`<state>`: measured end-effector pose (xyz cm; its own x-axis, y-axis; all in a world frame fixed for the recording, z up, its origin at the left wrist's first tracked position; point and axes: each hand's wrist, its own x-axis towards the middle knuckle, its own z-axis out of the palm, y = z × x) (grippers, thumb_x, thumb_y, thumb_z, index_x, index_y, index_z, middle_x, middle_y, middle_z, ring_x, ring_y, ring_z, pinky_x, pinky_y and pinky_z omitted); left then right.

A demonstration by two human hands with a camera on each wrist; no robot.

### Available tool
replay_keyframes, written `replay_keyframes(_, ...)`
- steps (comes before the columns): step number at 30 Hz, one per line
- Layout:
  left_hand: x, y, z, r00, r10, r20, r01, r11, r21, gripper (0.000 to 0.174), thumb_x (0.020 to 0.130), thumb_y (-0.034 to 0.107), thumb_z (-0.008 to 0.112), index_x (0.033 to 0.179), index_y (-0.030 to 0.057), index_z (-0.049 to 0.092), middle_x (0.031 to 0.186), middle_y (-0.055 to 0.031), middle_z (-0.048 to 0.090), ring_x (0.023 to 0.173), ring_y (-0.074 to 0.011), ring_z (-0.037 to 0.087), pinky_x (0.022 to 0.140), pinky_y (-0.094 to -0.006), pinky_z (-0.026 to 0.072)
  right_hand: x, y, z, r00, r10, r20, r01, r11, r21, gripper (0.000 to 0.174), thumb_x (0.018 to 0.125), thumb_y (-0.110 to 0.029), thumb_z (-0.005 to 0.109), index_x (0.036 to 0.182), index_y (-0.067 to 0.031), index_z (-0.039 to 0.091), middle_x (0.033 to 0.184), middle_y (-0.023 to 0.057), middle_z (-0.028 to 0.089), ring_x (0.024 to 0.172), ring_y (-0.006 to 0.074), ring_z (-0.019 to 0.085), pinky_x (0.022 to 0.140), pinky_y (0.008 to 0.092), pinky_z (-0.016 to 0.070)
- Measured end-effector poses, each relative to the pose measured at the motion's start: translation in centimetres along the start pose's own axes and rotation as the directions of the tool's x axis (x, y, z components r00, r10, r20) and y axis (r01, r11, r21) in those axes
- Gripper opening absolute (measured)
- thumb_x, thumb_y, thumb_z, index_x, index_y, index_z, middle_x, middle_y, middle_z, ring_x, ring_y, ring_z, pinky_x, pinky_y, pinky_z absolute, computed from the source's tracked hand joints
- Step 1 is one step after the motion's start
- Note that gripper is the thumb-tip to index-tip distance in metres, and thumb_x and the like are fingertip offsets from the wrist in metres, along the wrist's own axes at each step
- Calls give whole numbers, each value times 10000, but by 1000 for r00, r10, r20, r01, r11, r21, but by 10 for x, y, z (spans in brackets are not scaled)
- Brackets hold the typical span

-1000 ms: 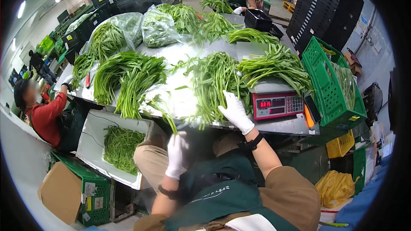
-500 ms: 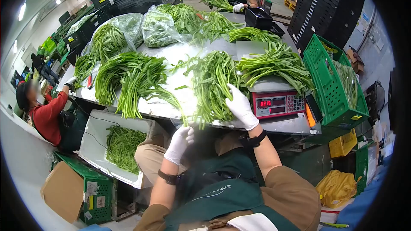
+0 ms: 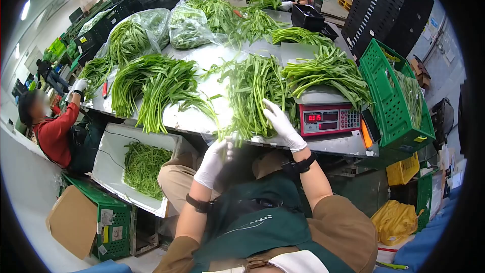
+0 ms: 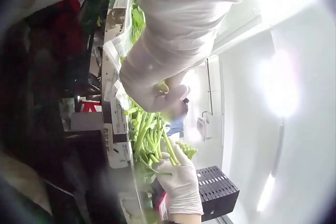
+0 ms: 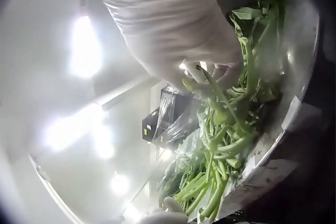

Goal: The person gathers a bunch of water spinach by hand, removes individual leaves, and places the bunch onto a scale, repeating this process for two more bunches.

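Gloved, the left hand [image 3: 214, 163] is at the table's front edge, fingers curled round a few green stems [image 3: 206, 106] that trail up and left onto the metal top. A cut end pokes out between its fingers [image 4: 164, 98] in the left wrist view. To its right lies a loose pile of leafy stems [image 3: 250, 93]. The gloved right hand [image 3: 284, 127] grips stems at the pile's right side; its fingers [image 5: 215, 71] curl over them in the right wrist view. Left of the hands lies a bundle of greens [image 3: 166, 88].
A red scale [image 3: 329, 119] with greens on its plate reads 0.315. Beside it are an orange-handled tool [image 3: 366, 134] and a green crate [image 3: 391, 91]. A white bin [image 3: 108, 159] of trimmings stands below left. Bagged greens [image 3: 189, 28] lie behind. Two people work at the table's far and left sides.
The left hand has moved up and right toward the pile with its stems. The right hand stays on the pile, having shifted slightly. The person opposite has moved their greens.
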<state>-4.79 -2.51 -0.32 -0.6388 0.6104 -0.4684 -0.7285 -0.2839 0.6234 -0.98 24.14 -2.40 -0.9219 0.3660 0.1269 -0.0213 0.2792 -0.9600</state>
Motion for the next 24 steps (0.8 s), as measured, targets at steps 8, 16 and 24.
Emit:
replay_keyframes(8,-1,2,-22,863,-73,499,248,923,-293,331,1028,200,453,1317,47,498,628,47,328,465,-62,304,423,-200,279,-13,-58,-25,970,-114,-214,139,984,108,547,908,-5,578,1436,-16,436,1218,63,656,660,24,447,619,173,425)
replay_keyframes(16,-7,-17,-5,942,-15,334,56,992,-112,356,1012,251,495,1311,59,515,729,40,411,537,-55,370,455,-184,298,-49,-103,4,897,-205,-393,318,915,249,490,936,50,541,1416,11,452,1265,69,637,740,41,500,696,191,464)
replay_keyframes(24,-21,-37,11,970,150,192,-156,988,20,500,985,284,558,1413,46,460,972,34,590,653,-7,474,477,-146,332,-120,-41,107,977,-72,-200,115,970,213,425,931,26,535,1355,1,525,1269,100,593,1163,199,552,1006,322,425)
